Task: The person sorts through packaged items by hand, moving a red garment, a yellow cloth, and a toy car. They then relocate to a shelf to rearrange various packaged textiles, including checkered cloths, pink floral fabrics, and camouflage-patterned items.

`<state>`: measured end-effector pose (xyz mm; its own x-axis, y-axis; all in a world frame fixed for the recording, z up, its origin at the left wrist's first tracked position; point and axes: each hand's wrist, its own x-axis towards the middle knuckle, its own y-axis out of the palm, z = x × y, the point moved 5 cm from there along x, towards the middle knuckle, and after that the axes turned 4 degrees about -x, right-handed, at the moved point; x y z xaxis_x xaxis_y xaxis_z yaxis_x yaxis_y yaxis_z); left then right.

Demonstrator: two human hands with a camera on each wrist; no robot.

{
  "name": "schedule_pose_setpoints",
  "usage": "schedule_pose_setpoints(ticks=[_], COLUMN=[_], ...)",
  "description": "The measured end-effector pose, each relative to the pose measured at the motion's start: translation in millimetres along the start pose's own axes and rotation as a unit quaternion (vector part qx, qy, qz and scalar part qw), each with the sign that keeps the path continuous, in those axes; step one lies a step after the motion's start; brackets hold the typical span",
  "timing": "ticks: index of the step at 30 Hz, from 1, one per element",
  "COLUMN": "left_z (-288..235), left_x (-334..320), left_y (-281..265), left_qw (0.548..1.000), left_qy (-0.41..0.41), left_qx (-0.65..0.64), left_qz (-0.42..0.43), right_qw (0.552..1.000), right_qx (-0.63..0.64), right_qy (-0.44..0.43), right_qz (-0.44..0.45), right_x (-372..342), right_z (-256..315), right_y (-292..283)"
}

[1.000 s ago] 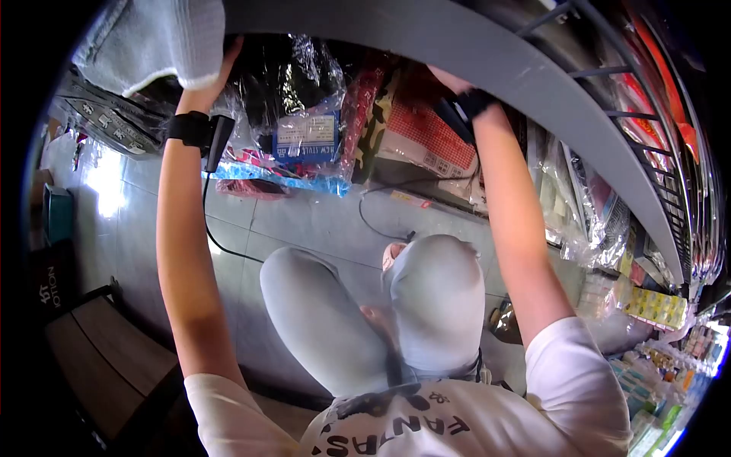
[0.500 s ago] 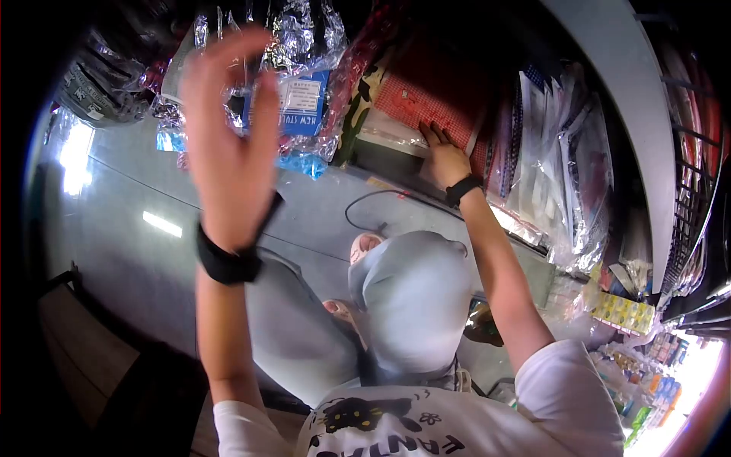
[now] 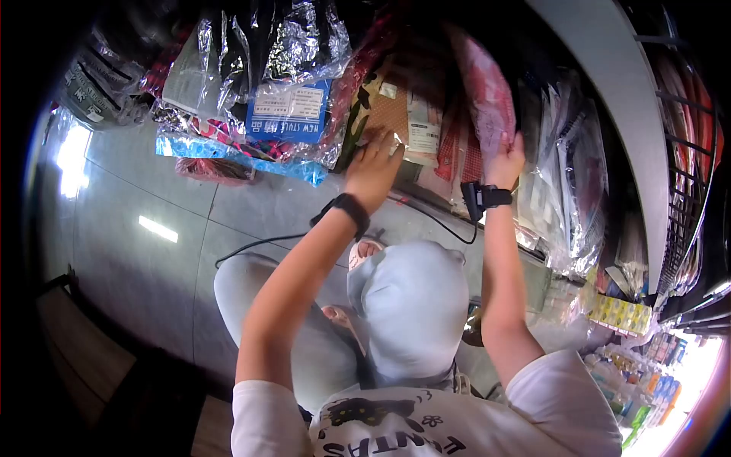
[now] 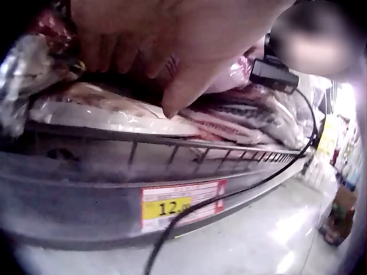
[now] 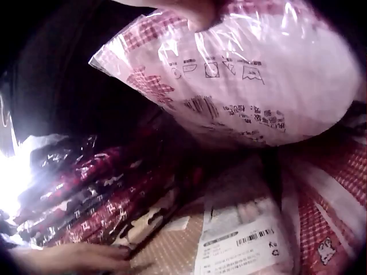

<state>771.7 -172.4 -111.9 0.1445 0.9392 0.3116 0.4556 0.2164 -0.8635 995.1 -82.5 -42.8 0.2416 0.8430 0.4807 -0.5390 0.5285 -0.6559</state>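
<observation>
My right hand [image 3: 504, 164] pinches the near end of a flat plastic-wrapped pack [image 3: 487, 95] of red-checked cloth, tilted up off the shelf. The right wrist view shows the thumb [image 5: 200, 17] over its upper edge and the pale printed back with a barcode. My left hand [image 3: 375, 171] reaches into the row and rests its extended fingers on a tan dotted pack [image 3: 384, 107] with a white label [image 3: 423, 129]. More red-checked packs [image 3: 459, 148] lie between the two hands.
Left of the hands sit clear-wrapped packs with a blue label [image 3: 289, 114]. Wrapped goods [image 3: 563, 167] stand at the right, below a grey shelf edge [image 3: 640, 99]. A black cable [image 4: 241, 189] crosses the shelf front and its price tag [image 4: 183, 206].
My left hand has come down from a raised position at the left onto the tan pack. The right hand, earlier on the red-checked packs, has lifted one and swung it to the right.
</observation>
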Motion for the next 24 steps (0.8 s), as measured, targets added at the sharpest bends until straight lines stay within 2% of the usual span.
schedule_pose_setpoints(ticks=[2, 3, 5, 9, 10, 13, 15, 19, 22, 24], left_z=[-1.0, 3.5, 10.9, 15.8, 15.0, 15.0, -2.6, -16.6, -20.6, -12.9], left_x=[16.0, 21.8, 32.5, 35.6, 36.2, 37.5, 26.4, -4.9, -4.4, 2.4], left_y=[19.3, 28.9, 42.4, 69.8, 67.5, 74.4, 56.2, 56.9, 49.5, 38.7], left_qw=[0.997, 0.994, 0.986, 0.971, 0.970, 0.981, 0.971, 0.983, 0.986, 0.995], left_qy=[0.022, 0.007, -0.020, 0.003, 0.026, 0.022, 0.092, 0.128, 0.085, 0.045], left_qx=[0.073, 0.105, 0.165, 0.239, 0.237, 0.173, 0.181, 0.081, 0.083, -0.004], left_qz=[-0.023, -0.018, -0.009, -0.030, -0.047, 0.087, 0.127, 0.102, 0.113, 0.089], right_qw=[1.000, 1.000, 0.999, 0.998, 0.998, 0.997, 0.997, 0.998, 0.999, 0.989], right_qx=[0.004, 0.006, 0.020, 0.032, 0.022, 0.043, 0.053, 0.040, -0.001, -0.024], right_qy=[0.018, 0.027, 0.035, 0.050, 0.054, 0.009, 0.039, 0.053, 0.037, -0.111], right_qz=[0.002, 0.004, -0.023, -0.030, -0.030, -0.060, -0.038, -0.022, -0.005, 0.090], right_x=[-5.2, -7.0, -5.5, 2.9, 3.1, 5.5, 5.2, 2.5, -12.2, -29.1], right_z=[18.9, 25.4, 20.2, 20.6, 20.3, 1.0, 9.9, 25.2, 24.7, 36.4], right_y=[-7.3, -9.1, -10.0, -16.1, -17.8, -10.9, -14.3, -19.6, -13.3, -0.6])
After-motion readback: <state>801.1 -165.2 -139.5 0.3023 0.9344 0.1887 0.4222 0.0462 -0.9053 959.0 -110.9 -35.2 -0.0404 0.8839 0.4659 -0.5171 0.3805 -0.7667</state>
